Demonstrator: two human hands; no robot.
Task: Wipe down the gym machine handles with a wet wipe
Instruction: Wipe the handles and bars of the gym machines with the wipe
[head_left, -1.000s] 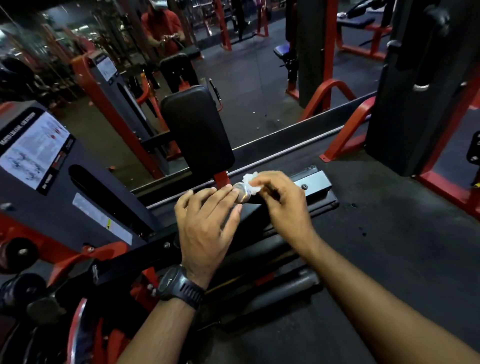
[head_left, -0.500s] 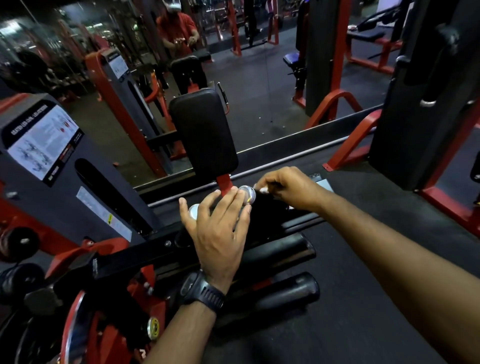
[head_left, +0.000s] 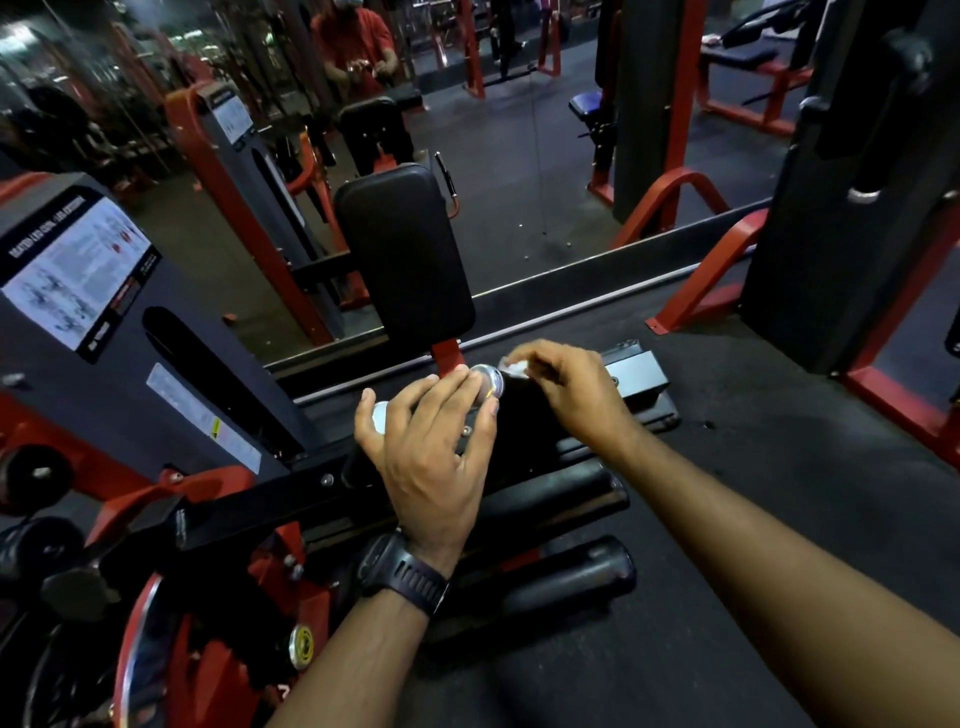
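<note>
On the red-and-black leg machine (head_left: 156, 322), below its black pad (head_left: 405, 260), the left hand (head_left: 431, 457) still rests flat, grip wide, over the chrome-capped handle (head_left: 491, 382). Right hand (head_left: 571, 395), grip narrow, pinches the wet wipe (head_left: 514, 366) just beside its end; more wipe shows than half a second ago.

Both forearms (head_left: 779, 561) are bare, and behind the left hand (head_left: 434, 462) a chunky black sports watch (head_left: 402, 571) wraps the wrist, its wide strap ribbed with slots, its dark case turned partly aside.
</note>
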